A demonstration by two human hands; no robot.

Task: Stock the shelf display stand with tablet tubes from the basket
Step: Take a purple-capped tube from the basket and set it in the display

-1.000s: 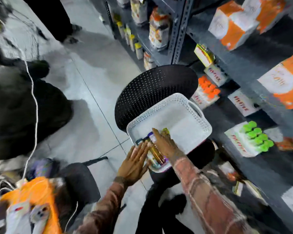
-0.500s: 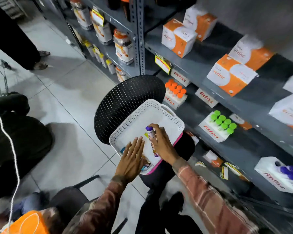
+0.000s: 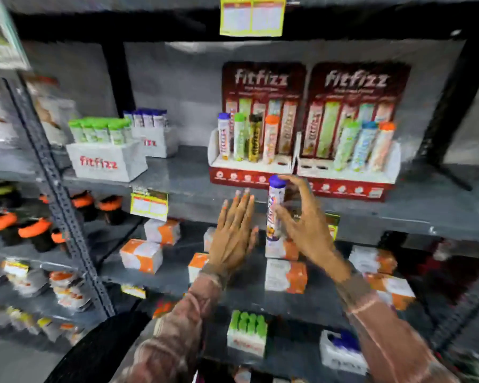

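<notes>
My right hand (image 3: 304,225) holds a purple-capped tablet tube (image 3: 275,208) upright, just below the front edge of the grey shelf. Above it stand two red fitfizz display stands. The left stand (image 3: 249,172) holds several tubes, with one empty hole at its right end. The right stand (image 3: 349,183) has three tubes on its right and two empty holes on its left. My left hand (image 3: 233,236) is raised flat beside the tube, fingers spread, holding nothing. The basket is out of view.
White fitfizz boxes with green-capped tubes (image 3: 105,161) and purple-capped tubes (image 3: 152,139) stand on the same shelf to the left. Orange-and-white cartons (image 3: 141,255) fill the shelf below. A slotted metal upright (image 3: 58,205) runs down the left. A black chair back (image 3: 94,355) shows at bottom.
My view has swung up from the basket on the chair to the shelf. My right hand lifted the purple-capped tube out of the basket up toward the stands; my left hand rose beside it.
</notes>
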